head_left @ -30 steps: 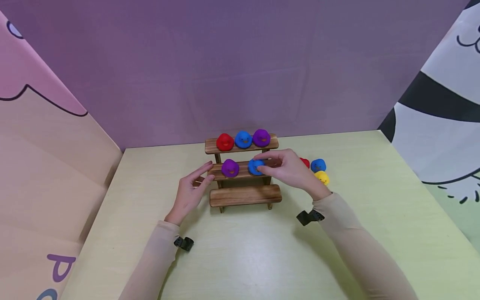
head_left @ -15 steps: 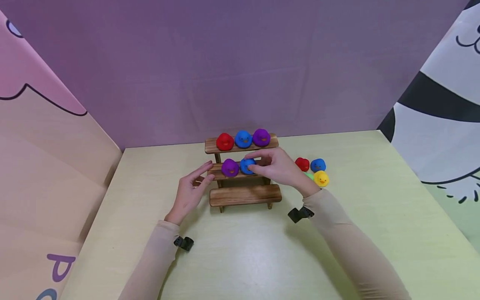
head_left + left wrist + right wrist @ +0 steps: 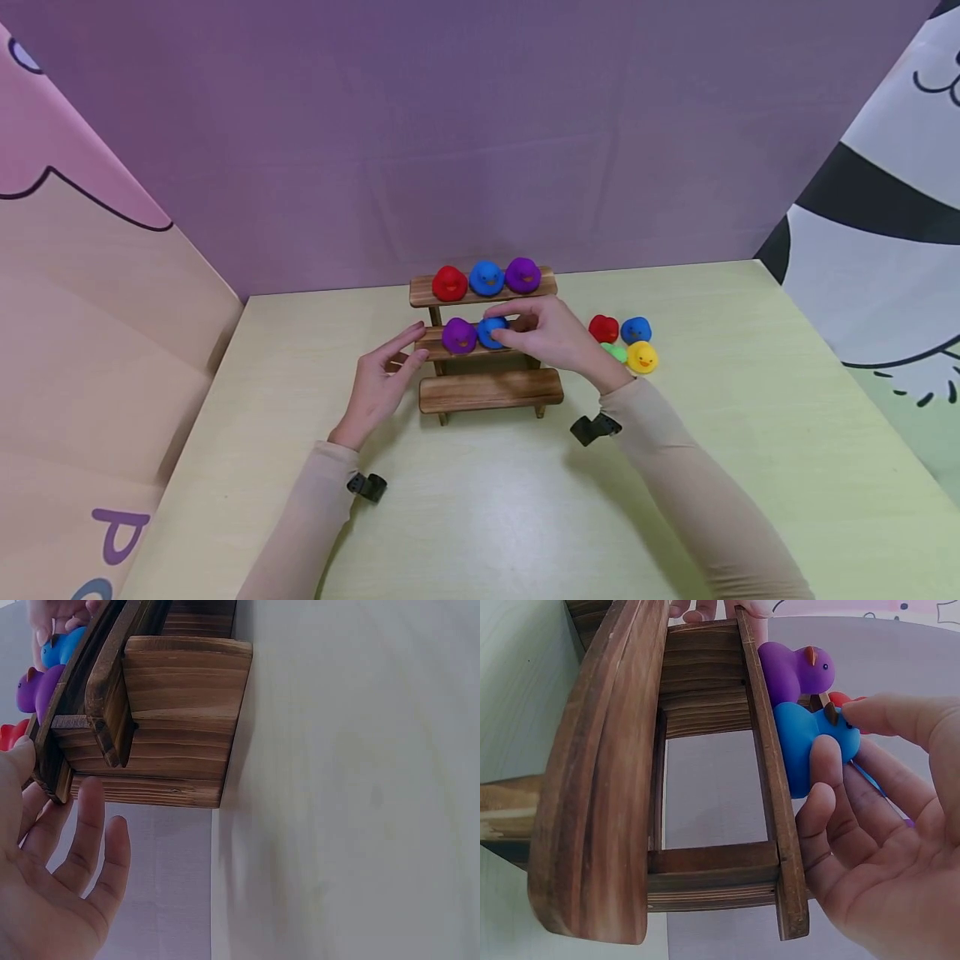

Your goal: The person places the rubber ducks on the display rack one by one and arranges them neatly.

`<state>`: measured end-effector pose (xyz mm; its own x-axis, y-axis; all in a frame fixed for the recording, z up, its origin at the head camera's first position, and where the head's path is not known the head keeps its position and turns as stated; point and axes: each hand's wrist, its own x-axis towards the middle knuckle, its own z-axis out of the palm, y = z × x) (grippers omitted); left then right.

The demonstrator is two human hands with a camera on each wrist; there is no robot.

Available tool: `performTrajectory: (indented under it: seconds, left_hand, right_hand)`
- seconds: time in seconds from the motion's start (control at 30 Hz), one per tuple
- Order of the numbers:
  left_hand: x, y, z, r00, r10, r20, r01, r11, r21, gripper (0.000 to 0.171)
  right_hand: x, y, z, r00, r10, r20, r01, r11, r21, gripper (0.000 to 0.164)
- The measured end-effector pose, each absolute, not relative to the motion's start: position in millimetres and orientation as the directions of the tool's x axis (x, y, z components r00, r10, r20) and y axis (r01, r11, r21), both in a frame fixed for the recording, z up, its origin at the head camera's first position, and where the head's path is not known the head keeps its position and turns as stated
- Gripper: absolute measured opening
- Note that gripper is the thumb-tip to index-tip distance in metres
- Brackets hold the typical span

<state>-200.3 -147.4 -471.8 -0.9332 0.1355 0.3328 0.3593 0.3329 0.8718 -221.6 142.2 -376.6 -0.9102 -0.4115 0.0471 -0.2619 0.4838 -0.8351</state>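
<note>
A three-tier wooden display stand stands on the table. My left hand holds the left end of its middle shelf, thumb at the front edge and forefinger behind; the other fingers spread free in the left wrist view. My right hand pinches a blue rubber duck by its head and side, on the middle shelf. This duck sits right beside a purple rubber duck. On the top shelf are a red duck, a blue duck and a purple duck.
Right of the stand, a red duck, another blue duck, a yellow duck and a partly hidden green duck cluster on the pale table. A purple cloth wall rises behind.
My right hand has slid the blue duck left along the middle shelf, up to the purple duck. The green duck has come into sight behind the right wrist. My left hand stays put.
</note>
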Motion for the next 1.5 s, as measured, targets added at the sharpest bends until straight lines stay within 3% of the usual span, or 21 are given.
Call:
performTrajectory:
  seconds: [0.7, 1.5]
  left_hand:
    - [-200.7, -147.8, -472.4, -0.937, 0.134, 0.322, 0.349, 0.334, 0.876, 0.041]
    - [-204.1, -145.2, -472.3, -0.938, 0.128, 0.321, 0.346, 0.318, 0.883, 0.041]
  right_hand:
    - [-219.8, 150.1, -378.6, -0.914, -0.398, 0.073, -0.277, 0.485, -0.830, 0.040]
    - [-211.6, 219.5, -398.6, -0.966, -0.244, 0.080, -0.200, 0.516, -0.833, 0.034]
